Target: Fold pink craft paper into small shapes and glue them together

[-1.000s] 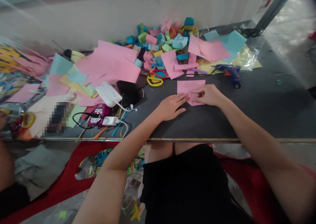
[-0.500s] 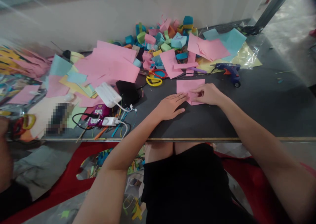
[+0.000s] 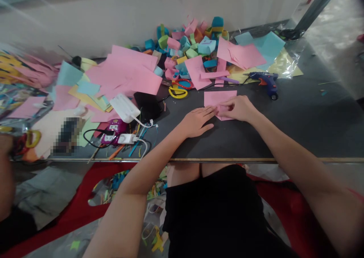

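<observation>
A small sheet of pink paper [image 3: 220, 96] lies on the dark tabletop in front of me. Flat on the table, my left hand [image 3: 199, 121] has its fingers stretched out, and their tips press on the lower left part of the sheet. From the other side my right hand [image 3: 238, 108] comes in with curled fingers, thumb and fingertips pinched at the middle of the paper. What exactly lies between those fingertips is partly hidden. Both hands nearly touch at the tips. Behind the sheet are yellow-handled scissors [image 3: 178, 93] and a blue glue gun [image 3: 265, 82].
Folded paper pieces [image 3: 192, 42] are heaped against the wall. Large pink sheets [image 3: 125, 72], a white adapter [image 3: 125, 108] and a purple power strip [image 3: 116, 131] with cables sit to the left. Another person's arm [image 3: 5, 178] shows at the far left, near scissors [image 3: 33, 138].
Both hands and the pink paper hold nearly the same position. The whole view has shifted very slightly.
</observation>
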A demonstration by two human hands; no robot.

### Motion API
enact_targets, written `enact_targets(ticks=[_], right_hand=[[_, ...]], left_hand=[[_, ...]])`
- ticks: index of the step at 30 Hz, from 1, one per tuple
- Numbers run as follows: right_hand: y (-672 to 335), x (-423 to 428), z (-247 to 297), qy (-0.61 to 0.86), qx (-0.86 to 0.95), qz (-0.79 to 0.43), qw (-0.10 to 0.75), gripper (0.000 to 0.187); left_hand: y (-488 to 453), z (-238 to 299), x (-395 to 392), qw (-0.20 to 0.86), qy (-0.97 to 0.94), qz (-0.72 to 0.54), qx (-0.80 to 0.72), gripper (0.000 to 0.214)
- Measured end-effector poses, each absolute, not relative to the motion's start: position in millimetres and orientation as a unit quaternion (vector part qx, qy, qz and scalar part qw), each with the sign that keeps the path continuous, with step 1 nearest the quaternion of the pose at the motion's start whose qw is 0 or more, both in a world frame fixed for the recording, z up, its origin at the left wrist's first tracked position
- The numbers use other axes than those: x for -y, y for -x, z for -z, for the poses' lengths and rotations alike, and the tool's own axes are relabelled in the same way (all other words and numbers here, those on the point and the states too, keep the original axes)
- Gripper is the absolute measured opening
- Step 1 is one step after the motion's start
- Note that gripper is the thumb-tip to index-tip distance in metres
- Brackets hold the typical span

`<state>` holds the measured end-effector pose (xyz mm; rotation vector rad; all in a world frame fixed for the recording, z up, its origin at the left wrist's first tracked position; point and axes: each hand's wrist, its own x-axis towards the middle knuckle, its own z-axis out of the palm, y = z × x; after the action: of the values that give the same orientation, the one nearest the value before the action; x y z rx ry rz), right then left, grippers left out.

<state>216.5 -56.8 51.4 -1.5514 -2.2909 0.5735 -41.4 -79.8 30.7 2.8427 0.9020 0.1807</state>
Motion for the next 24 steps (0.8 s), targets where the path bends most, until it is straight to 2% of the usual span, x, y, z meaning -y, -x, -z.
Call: enact_targets(ticks=[8,16,20,24], right_hand=[[-212,66,-56,0.556,0.799,-0.173,0.148,0.044],[-209,69,-61,0.562,0.793,-0.184,0.148,0.040],[-209,68,-65,0.554,0.803,-0.180,0.130,0.032],[-215,65,-63,0.533,0.815,-0.188,0.128,0.039]], left_hand=[[40,-31,82,0.069,-0.947,-0.059,-0.309,0.067],[38,-30,83,0.068,-0.946,-0.059,-0.312,0.073],[37,-31,85,0.074,-0.943,-0.059,-0.320,0.076],[37,-31,85,0.082,-0.940,-0.058,-0.325,0.074]])
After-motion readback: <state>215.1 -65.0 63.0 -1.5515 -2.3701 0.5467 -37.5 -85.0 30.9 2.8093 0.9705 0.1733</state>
